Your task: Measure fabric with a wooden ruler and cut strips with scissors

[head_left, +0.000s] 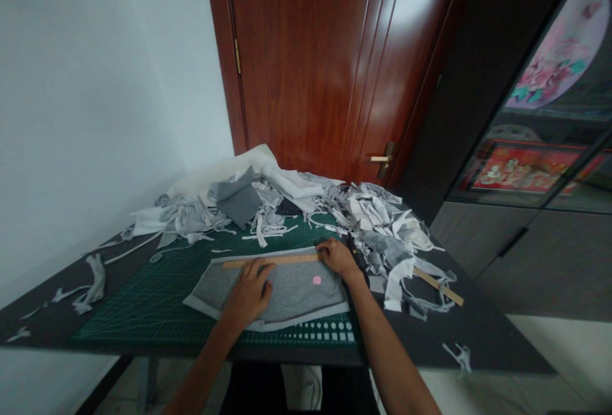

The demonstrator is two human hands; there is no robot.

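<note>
A piece of grey fabric [296, 294] with pale edges lies flat on the green cutting mat [138, 300]. Across its upper part runs a thin wooden ruler [287, 260]. My left hand [249, 294] rests flat on the fabric, fingers spread, the fingertips pressing at the ruler's lower edge. At the ruler's right end, the bent fingers and thumb of my right hand [337, 257] close on it near the fabric's top edge. A small pink rounded piece [317, 280], perhaps tailor's chalk, lies on the fabric left of my right wrist.
Heaps of grey and white fabric scraps [373, 211] cover the table's back and right. A second wooden strip [440, 286] pokes from the right heap. More scraps [90, 284] lie at left. Behind the dark table [488, 338] stand a wooden door [306, 51] and a white wall [95, 83].
</note>
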